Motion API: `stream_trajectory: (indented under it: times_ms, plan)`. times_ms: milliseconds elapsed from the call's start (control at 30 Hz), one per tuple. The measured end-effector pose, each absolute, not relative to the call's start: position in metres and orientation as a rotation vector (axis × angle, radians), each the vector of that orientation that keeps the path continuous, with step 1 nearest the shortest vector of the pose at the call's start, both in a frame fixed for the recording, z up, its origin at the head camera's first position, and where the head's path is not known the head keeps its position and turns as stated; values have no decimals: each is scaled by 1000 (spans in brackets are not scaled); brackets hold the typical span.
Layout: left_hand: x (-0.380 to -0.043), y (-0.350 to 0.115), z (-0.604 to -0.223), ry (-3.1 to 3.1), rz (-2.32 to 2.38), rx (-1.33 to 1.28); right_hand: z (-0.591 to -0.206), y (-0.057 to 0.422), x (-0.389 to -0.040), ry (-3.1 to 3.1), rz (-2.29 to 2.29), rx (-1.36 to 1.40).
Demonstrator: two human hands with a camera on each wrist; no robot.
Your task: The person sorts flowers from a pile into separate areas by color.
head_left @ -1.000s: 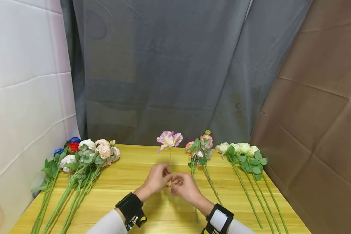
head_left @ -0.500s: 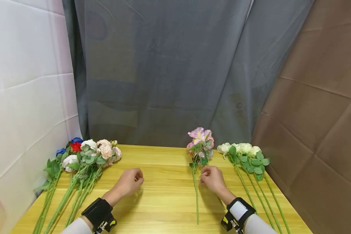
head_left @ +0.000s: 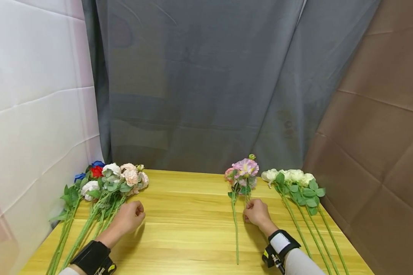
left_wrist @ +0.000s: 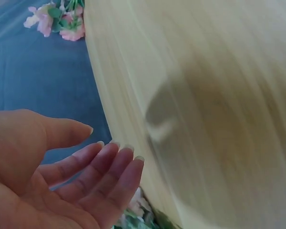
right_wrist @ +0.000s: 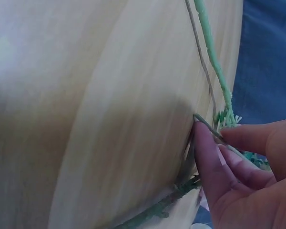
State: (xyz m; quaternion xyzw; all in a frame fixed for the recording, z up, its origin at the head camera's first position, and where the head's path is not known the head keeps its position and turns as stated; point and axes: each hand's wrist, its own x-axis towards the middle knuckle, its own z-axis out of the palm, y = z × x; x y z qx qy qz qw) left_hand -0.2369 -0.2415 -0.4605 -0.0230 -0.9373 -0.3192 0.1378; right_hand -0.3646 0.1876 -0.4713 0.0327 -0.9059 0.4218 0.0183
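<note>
R grip (head_left: 256,212) pinches lilac flower (head_left: 246,167) by thin stem (right_wrist: 209,128), prob. best hold; likely lightwt., bendy, w/ delicate petals. L grip (head_left: 129,218) relaxed, empty, above desk (head_left: 189,236).

Yellow wood-grain flat table (head_left: 189,221); on it, coral-pink artificial flowers with green stems (head_left: 229,174). Well left of those pinks: blue, red, white and peach blooms, long green stems (head_left: 110,184). Just right of the pinks: creamy-white leafy green-stemmed flowers (head_left: 293,176).

Surface (head_left: 189,236): smooth wood grain
Grey curtain (head_left: 199,84), twelve o'clock: matt cloth
Brown drape (head_left: 385,122), three o'clock: creased cloth
Pinched stem (right_wrist: 208,126): smooth, matt
</note>
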Motion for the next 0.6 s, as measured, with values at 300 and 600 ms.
stream_trajectory:
  times_ms: [300,600]
  plan:
    - [-230,-250,-459,-2715,-942,-28,-470,187,-364,-2821,1239,135]
    - [-231,-269,-443,-2640,-695,85,-461,194,-356,-2857,1093,215]
